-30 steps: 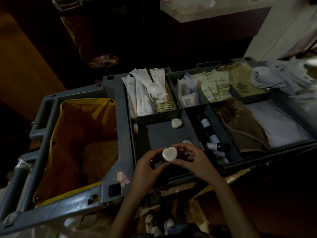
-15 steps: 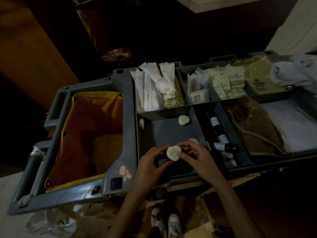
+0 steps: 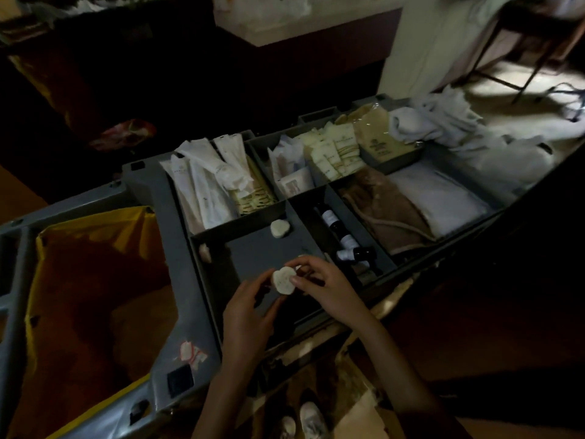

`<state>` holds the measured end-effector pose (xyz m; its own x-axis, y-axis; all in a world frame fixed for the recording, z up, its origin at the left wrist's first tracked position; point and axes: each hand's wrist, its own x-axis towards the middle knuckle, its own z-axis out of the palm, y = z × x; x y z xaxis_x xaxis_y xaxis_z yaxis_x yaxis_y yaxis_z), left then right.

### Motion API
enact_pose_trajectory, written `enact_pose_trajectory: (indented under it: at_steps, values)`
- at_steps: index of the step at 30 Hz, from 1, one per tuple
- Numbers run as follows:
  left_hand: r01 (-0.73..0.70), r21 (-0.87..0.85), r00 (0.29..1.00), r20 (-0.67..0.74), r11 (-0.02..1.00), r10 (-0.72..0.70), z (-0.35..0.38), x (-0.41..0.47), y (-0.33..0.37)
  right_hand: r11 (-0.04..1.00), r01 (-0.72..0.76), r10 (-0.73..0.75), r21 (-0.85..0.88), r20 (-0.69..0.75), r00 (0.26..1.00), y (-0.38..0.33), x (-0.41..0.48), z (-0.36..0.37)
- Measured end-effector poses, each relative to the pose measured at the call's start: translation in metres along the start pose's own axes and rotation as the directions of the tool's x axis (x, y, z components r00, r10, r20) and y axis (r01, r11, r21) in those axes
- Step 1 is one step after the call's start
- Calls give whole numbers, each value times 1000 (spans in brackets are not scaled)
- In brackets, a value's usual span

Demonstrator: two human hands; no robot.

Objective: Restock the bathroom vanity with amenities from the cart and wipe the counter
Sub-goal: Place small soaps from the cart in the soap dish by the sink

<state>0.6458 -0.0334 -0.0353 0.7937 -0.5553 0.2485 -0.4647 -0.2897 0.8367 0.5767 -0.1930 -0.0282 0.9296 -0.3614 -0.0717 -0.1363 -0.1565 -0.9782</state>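
Progress looks early: left hand (image 3: 250, 315) and right hand (image 3: 326, 288) together pinch one round soap (image 3: 284, 280) above the near edge of the cart (image 3: 144, 182) tray; vanity restocking and counter wiping seemingly remain.

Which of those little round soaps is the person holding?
The held soap, pinched between left hand and right hand, nearest the person. The far soap by the back wall and side soap at the left wall lie untouched.
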Motion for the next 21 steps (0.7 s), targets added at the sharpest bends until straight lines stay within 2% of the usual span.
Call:
enact_pose_trajectory:
  at_steps: [4,8,13,17,19,21]
  values:
    - [-115,3,989,95,993,114,-4,11,10,998,3,9,65,-180,984,-3,-17,1]
    - [-197,-38,958,206,980,200,2,18,22,999,-2,15,40,-329,944,-4,-38,-4]
    - [-272,-117,885,360,955,296,16,19,42,998,-49,67,49,-492,868,-9,-74,-15]
    - [-254,-219,813,480,942,330,37,12,63,997,-40,77,71,-668,740,-12,-114,-17]
    - [-218,-292,755,555,931,351,49,4,73,997,-45,79,66,-756,650,-12,-138,-16]
    - [-223,-293,684,633,930,364,62,-5,81,997,-25,78,77,-824,561,-11,-164,-13]
